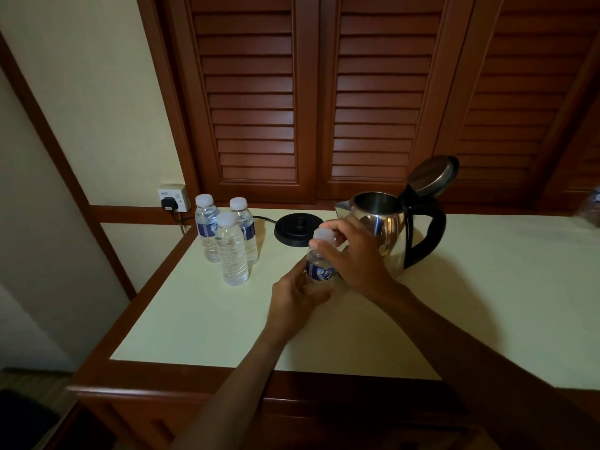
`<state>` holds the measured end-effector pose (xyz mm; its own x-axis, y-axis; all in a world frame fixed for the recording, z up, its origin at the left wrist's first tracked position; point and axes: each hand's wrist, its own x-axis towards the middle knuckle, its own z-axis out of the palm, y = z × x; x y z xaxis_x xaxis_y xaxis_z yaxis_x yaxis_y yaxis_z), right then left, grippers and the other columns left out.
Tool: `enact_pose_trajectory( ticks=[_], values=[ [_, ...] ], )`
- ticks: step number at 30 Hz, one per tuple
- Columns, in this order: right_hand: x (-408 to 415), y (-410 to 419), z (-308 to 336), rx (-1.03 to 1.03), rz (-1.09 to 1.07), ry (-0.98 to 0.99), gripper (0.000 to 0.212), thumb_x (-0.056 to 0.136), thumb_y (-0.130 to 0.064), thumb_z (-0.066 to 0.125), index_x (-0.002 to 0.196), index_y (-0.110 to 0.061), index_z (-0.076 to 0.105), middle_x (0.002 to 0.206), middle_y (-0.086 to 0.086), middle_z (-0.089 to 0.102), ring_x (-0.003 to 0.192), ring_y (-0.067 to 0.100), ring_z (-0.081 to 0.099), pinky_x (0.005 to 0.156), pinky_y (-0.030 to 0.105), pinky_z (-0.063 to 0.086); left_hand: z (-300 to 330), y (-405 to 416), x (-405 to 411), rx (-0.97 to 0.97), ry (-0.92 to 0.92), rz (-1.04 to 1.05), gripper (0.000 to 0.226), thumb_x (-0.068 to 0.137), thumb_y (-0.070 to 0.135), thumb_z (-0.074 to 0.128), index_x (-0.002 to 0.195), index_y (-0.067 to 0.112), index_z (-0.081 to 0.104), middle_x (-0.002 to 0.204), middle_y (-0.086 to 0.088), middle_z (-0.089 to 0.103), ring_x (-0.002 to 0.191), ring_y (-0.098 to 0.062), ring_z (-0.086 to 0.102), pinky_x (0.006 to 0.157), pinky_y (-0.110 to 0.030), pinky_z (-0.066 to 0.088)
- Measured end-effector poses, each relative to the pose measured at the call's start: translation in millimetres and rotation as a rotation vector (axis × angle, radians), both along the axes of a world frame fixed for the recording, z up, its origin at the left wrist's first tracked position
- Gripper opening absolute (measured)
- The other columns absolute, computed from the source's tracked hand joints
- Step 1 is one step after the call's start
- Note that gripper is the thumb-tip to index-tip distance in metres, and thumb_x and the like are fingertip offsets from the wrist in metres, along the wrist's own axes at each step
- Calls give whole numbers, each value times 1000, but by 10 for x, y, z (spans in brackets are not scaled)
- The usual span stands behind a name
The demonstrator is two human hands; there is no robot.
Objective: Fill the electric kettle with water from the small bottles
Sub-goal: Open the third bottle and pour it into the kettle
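Note:
A steel electric kettle (386, 228) with a black handle stands on the pale tabletop, off its base, its lid (433, 175) tipped open. Just in front of it a small water bottle (319, 269) with a blue label stands upright. My left hand (297, 302) grips its lower body. My right hand (352, 251) pinches its white cap (323, 236) with fingers and thumb. Three more capped bottles (229, 238) stand in a cluster at the left back of the table.
The kettle's black round base (297, 230) sits behind the held bottle, its cord running to a wall socket (173, 199) at the left. Louvred wooden doors (308, 92) back the table (487, 303). A clear plastic object (592, 209) shows at the far right edge.

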<state>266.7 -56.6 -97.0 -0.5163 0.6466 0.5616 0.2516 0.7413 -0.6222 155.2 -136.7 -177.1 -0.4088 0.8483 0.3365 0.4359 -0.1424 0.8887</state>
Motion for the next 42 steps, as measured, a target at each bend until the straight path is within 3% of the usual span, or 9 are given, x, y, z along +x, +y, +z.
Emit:
enact_pose_trajectory(
  ticks=[3,7,16,21,25,30,33,37,42],
  values=[
    [110,-12,-114,-137,93,-31,60,80,-39,73,133,-21,49,121,2,61,102,9,61,81,27,56,4,-6,-2,-17,9,1,56,82,14,79,128,32,54,107,12,70,88,-6,67,75,-10,51],
    [223,-19,-167,-168,41,-16,57,82,-33,72,132,-16,50,121,4,64,106,14,63,89,37,56,7,17,41,-158,193,7,65,80,23,81,137,27,50,105,9,69,83,-6,64,74,-9,47],
    [1307,142,-157,-142,-127,-36,44,83,-25,71,122,-29,52,97,-24,57,84,-16,54,75,4,42,-30,140,488,-265,797,-43,33,93,41,56,124,30,63,130,8,62,117,-15,59,96,-26,44],
    [2275,516,-155,-134,-324,-14,56,77,-19,77,125,-27,49,107,-17,56,92,1,54,79,9,39,-79,648,1317,-99,1096,-358,37,86,35,40,82,20,73,92,0,71,83,-22,71,61,-31,60],
    [3047,938,-191,-120,-476,-18,65,75,-17,80,131,-15,49,113,-11,54,99,7,50,81,11,39,7,1290,1965,-169,1138,-410,30,90,33,38,88,17,64,99,-2,65,94,-25,63,75,-36,52],
    [3932,1543,-201,-151,-616,-41,55,76,-19,78,123,-8,52,116,5,63,99,18,58,84,24,43,42,2080,2671,-260,838,-325,42,91,48,49,123,26,64,132,8,62,124,-16,55,104,-32,42],
    [4405,1986,-235,-201,-642,-30,63,76,-21,78,129,-12,47,117,6,64,102,23,62,84,31,51,100,2529,3068,-315,759,-262,36,91,43,60,125,30,63,132,8,62,124,-16,55,106,-33,42],
    [4846,2569,-268,-290,-671,-20,66,77,-20,78,131,-16,40,119,3,62,97,17,60,74,22,49,103,2967,3391,-327,735,-200,42,90,50,59,129,34,59,133,7,61,127,-17,51,105,-40,42],
    [5193,3208,-387,-410,-713,-19,70,79,-22,77,136,-14,37,132,8,56,116,29,57,90,34,48,-8,3172,3520,-453,928,-128,56,96,60,37,143,30,42,147,-2,44,140,-23,34,113,-54,27]
  ],
)
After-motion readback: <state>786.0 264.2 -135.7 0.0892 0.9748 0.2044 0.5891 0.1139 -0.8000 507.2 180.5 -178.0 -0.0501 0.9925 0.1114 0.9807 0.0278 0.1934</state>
